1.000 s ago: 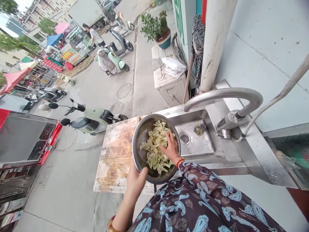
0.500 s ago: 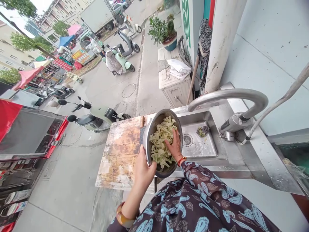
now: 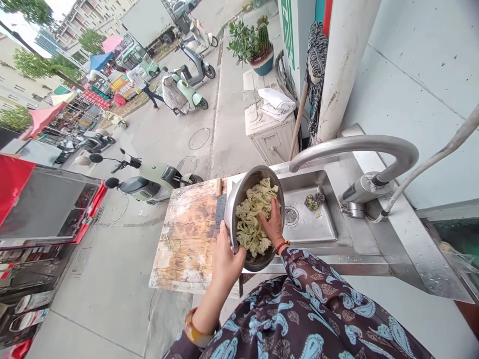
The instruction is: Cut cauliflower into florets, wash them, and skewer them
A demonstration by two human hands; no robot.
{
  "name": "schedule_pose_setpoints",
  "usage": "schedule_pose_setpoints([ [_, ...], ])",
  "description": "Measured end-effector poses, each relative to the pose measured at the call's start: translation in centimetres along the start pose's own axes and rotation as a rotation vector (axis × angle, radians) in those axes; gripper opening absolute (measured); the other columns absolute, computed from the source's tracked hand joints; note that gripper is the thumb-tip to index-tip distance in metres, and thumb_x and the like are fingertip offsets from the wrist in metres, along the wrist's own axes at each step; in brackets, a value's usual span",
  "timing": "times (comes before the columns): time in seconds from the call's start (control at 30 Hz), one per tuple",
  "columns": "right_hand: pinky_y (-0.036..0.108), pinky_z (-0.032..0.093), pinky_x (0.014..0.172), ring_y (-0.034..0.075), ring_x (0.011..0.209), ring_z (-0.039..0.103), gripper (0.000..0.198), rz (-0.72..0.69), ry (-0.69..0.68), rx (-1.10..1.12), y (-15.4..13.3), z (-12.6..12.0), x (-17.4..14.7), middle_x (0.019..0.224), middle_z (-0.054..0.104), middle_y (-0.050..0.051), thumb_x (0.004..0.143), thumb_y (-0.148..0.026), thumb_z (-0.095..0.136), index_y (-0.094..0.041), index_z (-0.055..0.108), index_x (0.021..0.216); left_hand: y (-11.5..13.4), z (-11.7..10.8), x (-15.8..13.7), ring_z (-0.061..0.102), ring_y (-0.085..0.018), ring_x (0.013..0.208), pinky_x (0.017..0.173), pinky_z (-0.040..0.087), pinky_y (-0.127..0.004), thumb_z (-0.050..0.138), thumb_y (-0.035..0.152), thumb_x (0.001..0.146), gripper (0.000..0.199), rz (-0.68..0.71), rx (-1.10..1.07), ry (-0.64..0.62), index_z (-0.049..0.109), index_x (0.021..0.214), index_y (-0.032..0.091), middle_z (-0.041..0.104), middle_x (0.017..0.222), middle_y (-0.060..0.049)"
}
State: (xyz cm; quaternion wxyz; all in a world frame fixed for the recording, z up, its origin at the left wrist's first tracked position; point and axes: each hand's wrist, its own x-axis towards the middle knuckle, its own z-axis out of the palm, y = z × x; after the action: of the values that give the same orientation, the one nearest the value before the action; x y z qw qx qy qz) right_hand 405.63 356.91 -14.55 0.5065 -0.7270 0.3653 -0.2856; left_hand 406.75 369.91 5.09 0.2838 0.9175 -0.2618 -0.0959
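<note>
My left hand point(image 3: 226, 259) grips the near left rim of a metal bowl point(image 3: 232, 202), thumb over the edge. The bowl tilts toward the sink's side and holds pale cauliflower florets point(image 3: 250, 209). Inside it, my right hand point(image 3: 273, 222) lies against the florets with thumb and fingers apart; some fingertips are hidden among the pieces. Left of the bowl, a cleaver point(image 3: 221, 212) with a wooden handle lies on a worn wooden board point(image 3: 187, 214), partly covered by the bowl.
To the right is a steel sink point(image 3: 314, 232) with a scouring pad point(image 3: 314, 201) in it. A curved faucet point(image 3: 352, 144) arches over the basin. A mop point(image 3: 316, 65) leans by a pipe. Beyond the board stands a parked scooter point(image 3: 149, 182).
The bowl has shifted slightly right with both hands, uncovering more of the cleaver blade. The florets inside have been shifted about. A passer-by in the street has come into clearer view.
</note>
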Motion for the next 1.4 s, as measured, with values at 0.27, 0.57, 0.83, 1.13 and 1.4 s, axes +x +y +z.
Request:
schedule_pose_setpoints([
  [0.27, 0.052, 0.026, 0.115, 0.03, 0.148, 0.018, 0.081, 0.012, -0.01, 0.039, 0.6, 0.3, 0.5, 0.161, 0.022, 0.015, 0.091, -0.067, 0.04, -0.022, 0.017, 0.155, 0.7, 0.4, 0.3, 0.039, -0.036, 0.14, 0.112, 0.035, -0.049, 0.055, 0.02, 0.073, 0.085, -0.001, 0.109, -0.03, 0.026, 0.153, 0.011, 0.039, 0.152, -0.021],
  [0.57, 0.048, 0.024, 0.117, 0.028, 0.149, 0.018, 0.083, -0.007, -0.004, 0.058, 0.7, 0.2, 0.8, 0.16, 0.026, 0.017, 0.091, -0.066, 0.041, -0.017, 0.02, 0.154, 1.5, 0.4, 0.2, 0.046, -0.037, 0.133, 0.11, 0.036, -0.051, 0.057, 0.021, 0.074, 0.086, -0.034, 0.122, -0.038, 0.025, 0.154, 0.015, 0.055, 0.133, -0.019],
  [0.83, 0.052, 0.027, 0.116, 0.028, 0.149, 0.019, 0.08, -0.022, 0.01, 0.053, 1.0, 0.4, 0.7, 0.161, 0.026, 0.015, 0.091, -0.065, 0.043, -0.023, 0.018, 0.155, 1.6, 0.4, -0.1, 0.046, -0.036, 0.133, 0.108, 0.039, -0.051, 0.055, 0.024, 0.078, 0.085, -0.061, 0.155, -0.056, 0.021, 0.154, 0.012, 0.048, 0.142, -0.022],
  [1.13, 0.051, 0.027, 0.116, 0.028, 0.149, 0.021, 0.08, -0.046, 0.027, 0.049, 1.1, 0.6, 0.5, 0.16, 0.027, 0.015, 0.091, -0.064, 0.044, -0.024, 0.018, 0.155, 1.7, 0.3, -0.5, 0.044, -0.036, 0.136, 0.106, 0.042, -0.05, 0.053, 0.025, 0.08, 0.084, -0.067, 0.167, -0.058, 0.019, 0.154, 0.008, 0.042, 0.148, -0.025],
  [1.4, 0.051, 0.027, 0.116, 0.028, 0.148, 0.021, 0.077, -0.062, 0.026, 0.028, 1.2, 0.5, 0.5, 0.159, 0.028, 0.014, 0.092, -0.062, 0.043, -0.026, 0.016, 0.155, 1.4, 0.4, -0.8, 0.044, -0.037, 0.135, 0.108, 0.04, -0.051, 0.055, 0.025, 0.078, 0.085, -0.052, 0.163, -0.046, 0.02, 0.154, 0.008, 0.045, 0.146, -0.025],
])
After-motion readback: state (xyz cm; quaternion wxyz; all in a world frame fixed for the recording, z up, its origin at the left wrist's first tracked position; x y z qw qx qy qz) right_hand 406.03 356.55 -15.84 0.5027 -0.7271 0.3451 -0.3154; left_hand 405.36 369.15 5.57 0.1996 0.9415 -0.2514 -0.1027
